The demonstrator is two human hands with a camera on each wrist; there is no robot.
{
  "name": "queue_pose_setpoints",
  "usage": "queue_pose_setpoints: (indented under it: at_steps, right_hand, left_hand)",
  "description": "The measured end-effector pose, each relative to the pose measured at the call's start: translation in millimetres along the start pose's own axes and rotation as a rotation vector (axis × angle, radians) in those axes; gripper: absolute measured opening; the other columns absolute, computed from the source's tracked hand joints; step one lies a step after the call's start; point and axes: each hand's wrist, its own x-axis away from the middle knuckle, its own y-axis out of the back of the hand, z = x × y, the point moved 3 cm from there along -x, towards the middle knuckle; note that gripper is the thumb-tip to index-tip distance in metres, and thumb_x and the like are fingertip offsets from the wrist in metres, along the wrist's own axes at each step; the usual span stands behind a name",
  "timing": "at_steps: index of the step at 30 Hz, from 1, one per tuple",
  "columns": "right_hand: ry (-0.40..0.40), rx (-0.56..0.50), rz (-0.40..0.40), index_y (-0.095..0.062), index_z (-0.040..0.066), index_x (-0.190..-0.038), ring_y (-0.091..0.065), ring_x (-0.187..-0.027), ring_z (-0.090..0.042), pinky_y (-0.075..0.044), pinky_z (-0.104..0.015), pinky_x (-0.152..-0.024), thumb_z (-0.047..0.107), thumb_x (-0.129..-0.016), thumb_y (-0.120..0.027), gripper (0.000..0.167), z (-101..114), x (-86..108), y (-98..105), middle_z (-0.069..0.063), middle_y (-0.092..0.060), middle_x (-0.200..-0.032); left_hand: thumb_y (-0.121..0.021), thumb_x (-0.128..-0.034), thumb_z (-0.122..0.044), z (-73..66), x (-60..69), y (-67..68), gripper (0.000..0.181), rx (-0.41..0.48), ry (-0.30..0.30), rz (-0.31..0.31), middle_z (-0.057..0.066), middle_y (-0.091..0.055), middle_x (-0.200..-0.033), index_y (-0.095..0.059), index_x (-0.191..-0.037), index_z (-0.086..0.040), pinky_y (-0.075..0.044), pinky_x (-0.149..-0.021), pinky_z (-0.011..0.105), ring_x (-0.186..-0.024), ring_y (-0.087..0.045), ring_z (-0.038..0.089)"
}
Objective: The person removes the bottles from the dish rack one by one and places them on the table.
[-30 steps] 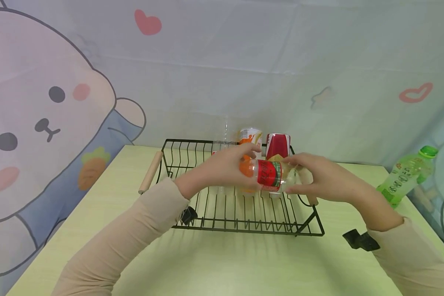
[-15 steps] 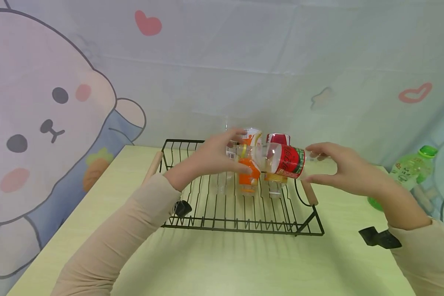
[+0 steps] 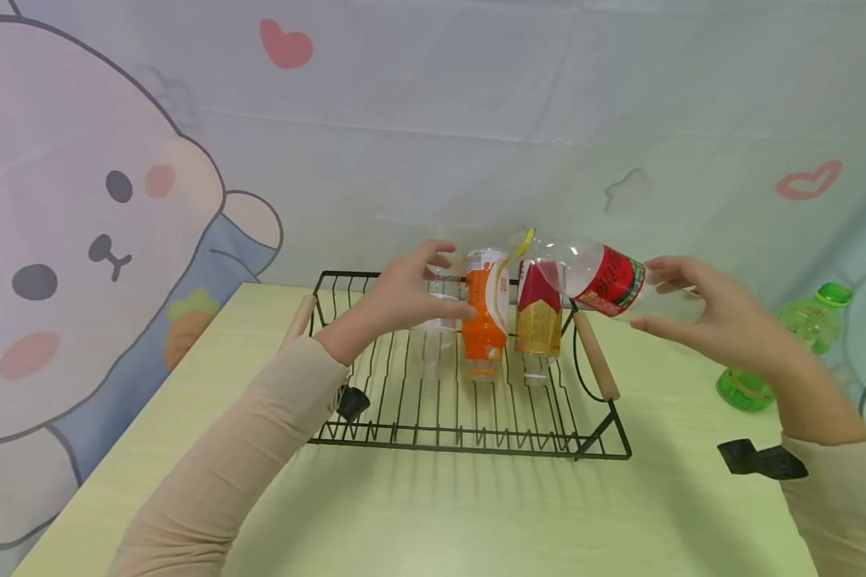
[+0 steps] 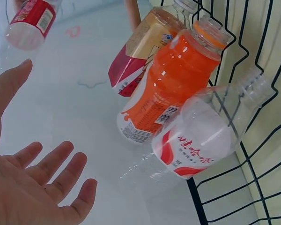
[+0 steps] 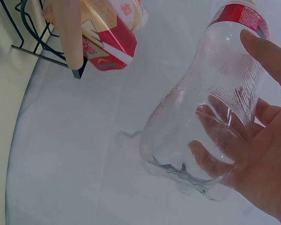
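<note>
My right hand (image 3: pixel 736 320) holds the base end of a clear plastic bottle (image 3: pixel 613 280) with a red label and a yellow ring at its neck. The bottle is tilted in the air, neck to the left, above the rack's right side. In the right wrist view the fingers show through the clear bottle (image 5: pixel 192 122). My left hand (image 3: pixel 397 300) is empty, fingers spread, beside the bottles in the rack. An orange bottle (image 3: pixel 485 312), a red-and-gold bottle (image 3: pixel 539 316) and a clear bottle with a white-and-red label (image 4: pixel 192 145) lean there, necks toward me.
A black wire rack (image 3: pixel 462 449) with wooden handles (image 3: pixel 595 357) stands on the pale table (image 3: pixel 433 521). To the right, partly behind my right hand, is a green bottle (image 3: pixel 811 324). A printed curtain (image 3: pixel 433 120) hangs behind the table.
The red-labelled bottle has moved right and upward with my right hand, and its neck now tips up. My left hand has drawn slightly left, away from the bottle.
</note>
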Motion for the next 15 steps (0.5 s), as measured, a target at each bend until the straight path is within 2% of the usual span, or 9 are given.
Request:
queue_pose_setpoints:
  at_steps: [3, 6, 15]
  right_hand:
    - [-0.013, 0.003, -0.042, -0.045, 0.004, -0.136, -0.048, -0.104, -0.002, -0.033, -0.024, -0.087, 0.020, -0.082, -0.078, 0.065, -7, 0.2, 4, -0.015, -0.055, -0.127]
    - [-0.049, -0.005, -0.061, -0.042, 0.004, -0.139, -0.040, -0.098, 0.013, -0.032, -0.022, -0.087, 0.023, -0.084, -0.076, 0.067, -16, 1.2, 7, -0.017, -0.052, -0.130]
    - [-0.159, -0.018, -0.137, -0.032, 0.006, -0.144, -0.038, -0.097, 0.016, -0.032, -0.021, -0.087, 0.030, -0.088, -0.070, 0.072, -36, 4.5, 13, -0.018, -0.049, -0.130]
  left_hand:
    - [-0.082, -0.0746, -0.035, 3.5, -1.3, 0.0, 0.086, 0.008, 0.014, -0.020, 0.002, -0.048, -0.140, -0.035, -0.146, -0.021, -0.047, -0.092, 0.042, -0.122, -0.048, 0.024]
    - [-0.083, -0.0740, -0.035, 7.7, -3.3, -0.6, 0.088, 0.029, 0.025, -0.038, 0.004, -0.048, -0.140, -0.035, -0.146, -0.021, -0.048, -0.093, 0.043, -0.123, -0.048, 0.024]
    - [-0.081, -0.0757, -0.036, 25.6, -12.9, -4.0, 0.091, 0.044, 0.053, -0.090, 0.008, -0.045, -0.143, -0.030, -0.149, -0.019, -0.047, -0.095, 0.046, -0.127, -0.047, 0.028]
